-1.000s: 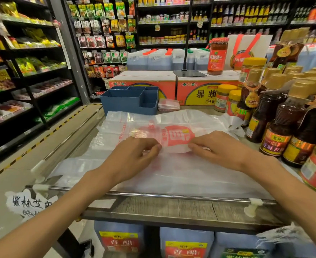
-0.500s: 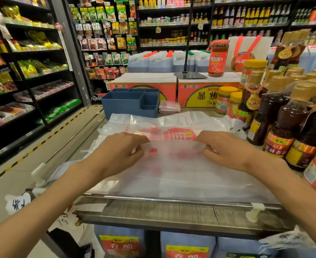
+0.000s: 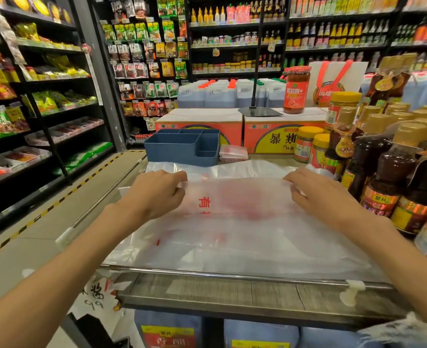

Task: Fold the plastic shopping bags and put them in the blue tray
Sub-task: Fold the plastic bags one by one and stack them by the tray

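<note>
Currently both hands are on a translucent white plastic shopping bag with red print [image 3: 235,222], spread flat on the tabletop [image 3: 232,297]. Long axis of the bag runs left to right across the view; its folded far edge faces the blue tray, near edge lies along the metal rail at the tabletop's front. Left hand [image 3: 157,194] pinches the far edge at the left end, fingers curled round the plastic. Right hand [image 3: 318,194] pinches the same edge at the right end, fingers likewise curled. Hands well apart, edge stretched between them and lifted slightly off the layers below.

Blue plastic tray with several compartments [image 3: 182,146] stands beyond the bag, left of centre, just beside a small flat stack of folded bags [image 3: 233,153] on its right. Dark sauce bottles with gold caps [image 3: 388,167] crowd the right side. Orange cartons [image 3: 277,134] behind the tray.
</note>
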